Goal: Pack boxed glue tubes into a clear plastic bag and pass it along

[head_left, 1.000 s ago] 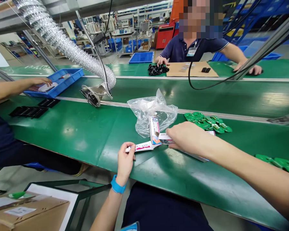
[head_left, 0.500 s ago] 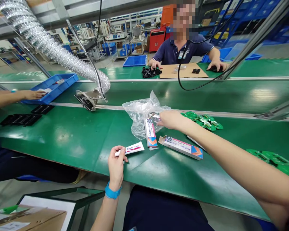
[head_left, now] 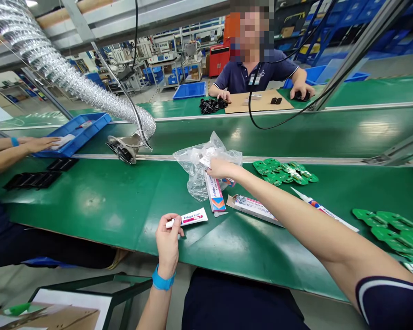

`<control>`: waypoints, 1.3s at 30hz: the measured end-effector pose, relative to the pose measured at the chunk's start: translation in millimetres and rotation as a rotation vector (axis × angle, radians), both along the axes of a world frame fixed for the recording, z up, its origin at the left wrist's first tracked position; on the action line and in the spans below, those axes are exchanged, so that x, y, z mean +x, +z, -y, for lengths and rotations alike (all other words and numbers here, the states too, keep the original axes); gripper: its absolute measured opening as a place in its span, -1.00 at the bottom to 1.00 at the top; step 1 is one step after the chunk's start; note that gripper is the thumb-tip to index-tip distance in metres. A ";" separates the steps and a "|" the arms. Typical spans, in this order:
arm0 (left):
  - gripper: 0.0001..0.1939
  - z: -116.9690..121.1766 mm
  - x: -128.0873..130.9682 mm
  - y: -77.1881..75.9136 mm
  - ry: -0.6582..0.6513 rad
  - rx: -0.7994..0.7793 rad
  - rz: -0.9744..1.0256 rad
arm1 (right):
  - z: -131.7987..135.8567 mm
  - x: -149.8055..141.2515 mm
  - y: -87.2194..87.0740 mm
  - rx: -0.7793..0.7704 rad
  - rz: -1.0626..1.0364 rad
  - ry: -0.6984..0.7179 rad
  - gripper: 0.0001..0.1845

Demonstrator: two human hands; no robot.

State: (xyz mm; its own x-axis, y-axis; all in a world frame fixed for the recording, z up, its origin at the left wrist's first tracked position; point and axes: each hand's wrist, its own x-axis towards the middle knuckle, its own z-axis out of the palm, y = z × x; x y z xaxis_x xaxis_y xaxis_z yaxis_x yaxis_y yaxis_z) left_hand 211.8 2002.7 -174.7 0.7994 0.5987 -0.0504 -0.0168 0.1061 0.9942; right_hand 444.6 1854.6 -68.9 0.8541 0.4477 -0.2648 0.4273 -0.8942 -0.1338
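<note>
My left hand (head_left: 167, 238) is closed around the capped end of a small white glue tube (head_left: 194, 217) with red and dark print, held just above the green bench. My right hand (head_left: 222, 168) reaches over a clear plastic bag (head_left: 192, 167), its fingers bent together at a whitish piece I cannot make out. Below it, a narrow glue box (head_left: 214, 195) lies partly against the bag, with a small pale nozzle (head_left: 220, 214) at its lower end. An open-ended glue box (head_left: 256, 208) lies to the right, partly hidden by my right forearm.
Green circuit boards (head_left: 284, 171) lie at the right, beside a nozzled tube (head_left: 325, 213). A silver duct (head_left: 137, 119) hangs at left. A co-worker's hand (head_left: 43, 144) is at a blue tray (head_left: 89, 126); another person (head_left: 258, 68) sits opposite.
My right hand has moved left and slightly up, further over the plastic bag. The left hand still holds the glue tube. The nozzled tube at right has come into view from behind my forearm.
</note>
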 end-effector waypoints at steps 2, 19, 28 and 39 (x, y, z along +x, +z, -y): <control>-0.66 0.9 0.2 0.8 -0.008 0.006 -0.004 | -1.8 1.0 -0.3 0.030 0.054 0.018 -0.48; -0.69 36.2 -7.1 39.8 -0.159 0.086 0.061 | 56.1 -137.9 2.4 0.518 0.175 0.357 -0.63; -0.72 57.2 4.7 49.7 -0.724 0.888 0.472 | 100.5 -186.5 -30.3 0.618 -0.200 0.046 -0.93; -0.51 86.6 19.5 41.6 -0.715 0.956 0.314 | 110.0 -198.7 -52.1 0.336 0.246 0.013 -0.89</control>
